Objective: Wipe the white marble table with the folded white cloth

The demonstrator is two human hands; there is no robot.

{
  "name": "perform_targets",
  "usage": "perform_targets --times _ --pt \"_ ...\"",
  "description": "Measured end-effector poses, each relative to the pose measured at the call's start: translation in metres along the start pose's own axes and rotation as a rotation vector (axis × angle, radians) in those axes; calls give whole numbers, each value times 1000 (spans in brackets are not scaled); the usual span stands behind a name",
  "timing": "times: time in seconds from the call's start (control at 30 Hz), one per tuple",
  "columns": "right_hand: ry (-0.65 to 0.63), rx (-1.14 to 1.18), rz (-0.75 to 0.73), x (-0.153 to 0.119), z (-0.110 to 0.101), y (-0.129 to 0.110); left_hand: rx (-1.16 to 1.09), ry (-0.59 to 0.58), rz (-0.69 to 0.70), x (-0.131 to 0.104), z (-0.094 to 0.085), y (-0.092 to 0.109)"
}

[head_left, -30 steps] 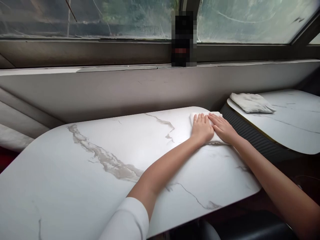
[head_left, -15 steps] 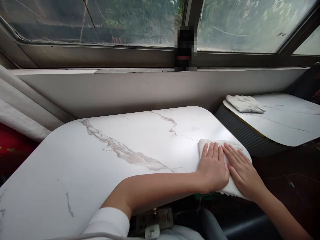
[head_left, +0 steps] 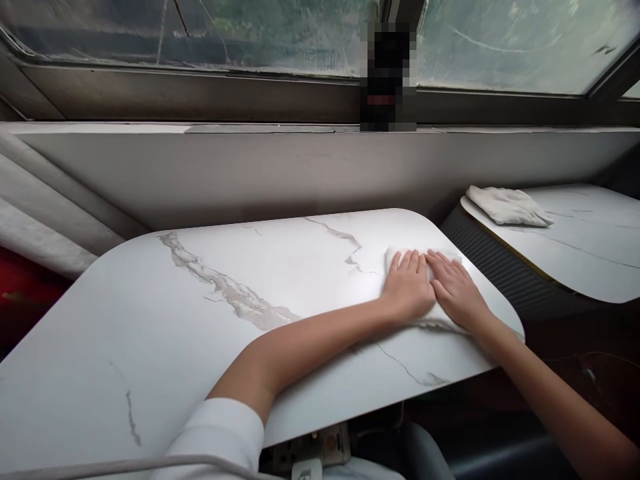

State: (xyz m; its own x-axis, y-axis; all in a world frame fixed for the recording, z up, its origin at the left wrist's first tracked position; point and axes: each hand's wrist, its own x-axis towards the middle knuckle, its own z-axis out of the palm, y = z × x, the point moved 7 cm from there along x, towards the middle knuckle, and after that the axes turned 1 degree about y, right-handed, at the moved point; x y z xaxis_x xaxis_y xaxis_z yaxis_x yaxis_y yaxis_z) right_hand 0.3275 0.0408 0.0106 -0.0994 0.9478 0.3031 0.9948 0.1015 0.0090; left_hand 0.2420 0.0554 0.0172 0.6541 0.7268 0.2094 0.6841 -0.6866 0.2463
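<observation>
A folded white cloth (head_left: 443, 320) lies flat near the right end of the white marble-patterned table (head_left: 190, 347). My left hand (head_left: 409, 287) presses on it with the palm down and the fingers stretched out. Beside it, my right hand (head_left: 457, 290) also lies flat on the cloth, its fingers pointing toward the window. The two hands touch or nearly touch at the thumbs. Much of the cloth is hidden under them.
A second marbled table (head_left: 595, 267) with a ribbed dark side stands at the right, bearing another crumpled white cloth (head_left: 507, 205). A low wall (head_left: 240, 173) and a window run behind. Below the front edge is a power strip (head_left: 333, 443). A grey cable (head_left: 125, 465) crosses the bottom left.
Both hands have slid the cloth away from the table's front edge, toward the window and slightly left. The camera view has shifted a little. The second cloth has stayed on its table.
</observation>
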Motion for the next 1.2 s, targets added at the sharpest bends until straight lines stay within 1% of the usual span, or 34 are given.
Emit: perform_targets --times 0.1,0.17,0.23,0.3,0.4,0.47,0.53,0.63,0.7,0.83,0.9,0.97,1.1,1.2 --pt "-35 40 2 57 16 -5 18 -5 -84 34 -1 -43" --pt "-54 64 1 93 27 -9 35 -4 -113 55 -3 -72" --pt "-56 84 -10 125 36 -15 49 12 -128 72 -5 -98" --pt "-45 112 -38 150 44 -21 59 35 -159 84 -8 -121" --pt "-25 162 -78 176 52 -27 63 63 -210 95 -10 -144" --pt "-18 184 -93 184 55 -27 68 78 -227 98 -11 -151" --pt "-17 191 -99 186 55 -27 73 87 -230 99 -11 -153" --pt "-24 172 -101 181 52 -28 74 90 -229 96 -12 -149" --pt "-46 153 -101 173 48 -31 74 89 -242 90 -12 -145" --pt "-78 130 -119 148 39 -42 87 93 -259 65 -15 -131" --pt "-67 124 -129 127 33 -50 99 94 -242 45 -17 -120" --pt "-42 121 -127 101 25 -58 107 82 -204 22 -19 -105" --pt "5 101 -112 35 5 -78 93 50 -110 -35 -23 -69" --pt "15 70 -126 -15 -12 -99 70 36 -64 -80 -29 -44"
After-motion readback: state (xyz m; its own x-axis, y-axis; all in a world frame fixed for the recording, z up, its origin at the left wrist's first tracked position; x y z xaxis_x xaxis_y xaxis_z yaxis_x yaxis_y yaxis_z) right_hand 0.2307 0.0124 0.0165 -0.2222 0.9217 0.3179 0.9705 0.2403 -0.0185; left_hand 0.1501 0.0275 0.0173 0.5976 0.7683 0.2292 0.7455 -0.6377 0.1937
